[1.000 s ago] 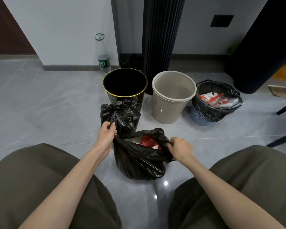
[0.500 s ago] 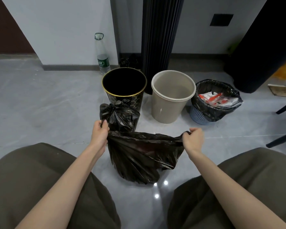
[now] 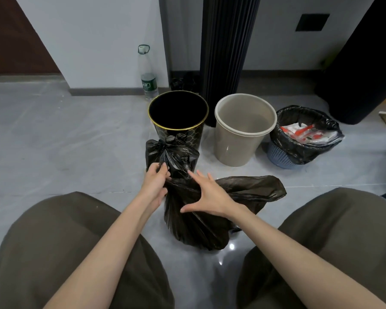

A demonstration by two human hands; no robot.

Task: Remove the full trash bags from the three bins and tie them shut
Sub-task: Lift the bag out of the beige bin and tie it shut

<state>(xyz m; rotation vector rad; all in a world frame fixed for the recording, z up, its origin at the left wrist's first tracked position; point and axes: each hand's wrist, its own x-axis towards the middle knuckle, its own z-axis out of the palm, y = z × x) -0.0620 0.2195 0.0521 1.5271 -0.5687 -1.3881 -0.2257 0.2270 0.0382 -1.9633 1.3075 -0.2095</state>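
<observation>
**Bag** (image 3: 198,228). Black, untied, standing on the floor (image 3: 76,152) between the person's knees, in front of the bins. The mouth is drawn flat, and its right flap lies loose and unheld.

**Left hand** (image 3: 155,181). Fingers curled, pinching the left corner of the mouth. The knuckles are close against the tied bag.

**Right hand** (image 3: 210,195). Fingers spread, holding nothing, over the bag's middle. Whether the palm touches the film cannot be told.

**Tied bag** (image 3: 172,152). Knotted, on the floor just beside the black bin (image 3: 176,134).

**Beige bin** (image 3: 236,148). Bare inside, no liner.

**Blue bin** (image 3: 281,156). Its liner (image 3: 303,121) is in place and full of wrappers, not yet lifted.

**Bottle** (image 3: 148,81). Stands at the wall, well apart from the bags.

**Hazards, as judged:**
- Only one corner is held, so the loose flap may slump and the mouth reopen, letting trash out.
- A one-sided pull from the left hand may tip the bag over to the left.
- The film looks thin, so a hard tug on the corners may tear it.
- A short flap would give a weak knot.
- The left hand may catch the tied bag and drag it.
</observation>
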